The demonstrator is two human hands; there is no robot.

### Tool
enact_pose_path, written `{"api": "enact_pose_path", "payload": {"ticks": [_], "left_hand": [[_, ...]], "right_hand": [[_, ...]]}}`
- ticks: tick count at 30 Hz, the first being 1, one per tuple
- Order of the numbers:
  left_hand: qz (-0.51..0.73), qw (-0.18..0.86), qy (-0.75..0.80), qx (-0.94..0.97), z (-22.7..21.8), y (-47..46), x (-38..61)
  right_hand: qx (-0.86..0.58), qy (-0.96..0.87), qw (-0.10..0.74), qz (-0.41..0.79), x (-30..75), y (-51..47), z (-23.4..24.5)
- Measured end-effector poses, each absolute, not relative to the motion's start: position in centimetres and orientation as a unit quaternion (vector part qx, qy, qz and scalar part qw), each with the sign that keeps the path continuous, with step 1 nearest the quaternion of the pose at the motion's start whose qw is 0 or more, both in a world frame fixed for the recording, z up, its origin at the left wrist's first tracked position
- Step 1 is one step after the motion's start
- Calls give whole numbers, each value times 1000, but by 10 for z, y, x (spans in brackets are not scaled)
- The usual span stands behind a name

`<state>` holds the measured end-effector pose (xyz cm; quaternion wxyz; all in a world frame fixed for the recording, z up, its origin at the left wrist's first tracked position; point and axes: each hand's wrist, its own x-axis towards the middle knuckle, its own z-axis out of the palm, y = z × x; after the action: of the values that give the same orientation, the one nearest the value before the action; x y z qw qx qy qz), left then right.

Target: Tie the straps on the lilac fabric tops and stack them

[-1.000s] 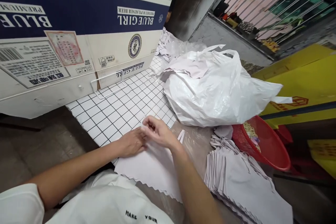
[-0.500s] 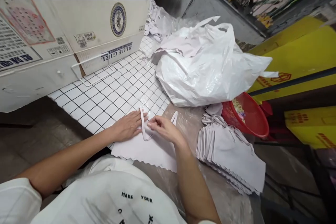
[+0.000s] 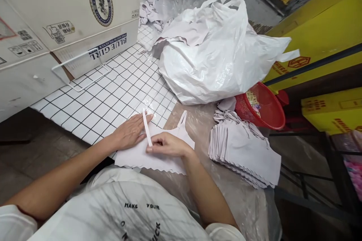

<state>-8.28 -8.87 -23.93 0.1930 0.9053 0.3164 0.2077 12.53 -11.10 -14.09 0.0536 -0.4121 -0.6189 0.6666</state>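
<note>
A pale lilac fabric piece (image 3: 141,156) with a scalloped lower edge lies flat at the table's near edge. My left hand (image 3: 130,132) rests flat on its left part, fingers stretched out. My right hand (image 3: 164,145) pinches the lower end of a narrow strap (image 3: 147,132) that stands up from the fabric. A second strap (image 3: 182,119) lies at the piece's upper right corner. To the right sits a stack of similar fabric pieces (image 3: 245,150).
A big white plastic bag (image 3: 217,56) stuffed with fabric sits behind the work spot. A red mesh basket (image 3: 264,107) stands at the right. A cardboard beer box (image 3: 65,19) fills the left back, on a white grid-patterned surface (image 3: 113,94). Yellow boxes (image 3: 319,45) lie at right.
The camera tilted down. My right hand drew back toward me and pulled the looped strap out straight. My left hand stayed flat on the fabric.
</note>
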Motion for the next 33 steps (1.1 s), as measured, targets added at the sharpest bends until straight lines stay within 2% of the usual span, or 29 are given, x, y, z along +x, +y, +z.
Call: {"api": "enact_pose_path", "payload": {"ticks": [3, 9, 12, 15, 17, 27, 33], "left_hand": [[214, 189, 317, 904, -240, -89, -83], [204, 198, 321, 903, -238, -89, -83], [198, 198, 323, 904, -236, -88, -83], [197, 190, 326, 905, -234, -89, -82], [204, 179, 328, 905, -234, -89, -82], [254, 162, 327, 896, -242, -90, -79], [271, 174, 357, 877, -226, -95, -80]], "right_hand": [[-334, -652, 28, 680, 141, -122, -127], [-283, -655, 66, 697, 158, -122, -116], [-306, -638, 146, 692, 157, -113, -121], [-395, -581, 250, 667, 152, -103, -130], [-447, -535, 284, 658, 149, -98, -136], [-466, -565, 303, 610, 147, -95, -147], [-486, -540, 319, 608, 142, -93, -164]]}}
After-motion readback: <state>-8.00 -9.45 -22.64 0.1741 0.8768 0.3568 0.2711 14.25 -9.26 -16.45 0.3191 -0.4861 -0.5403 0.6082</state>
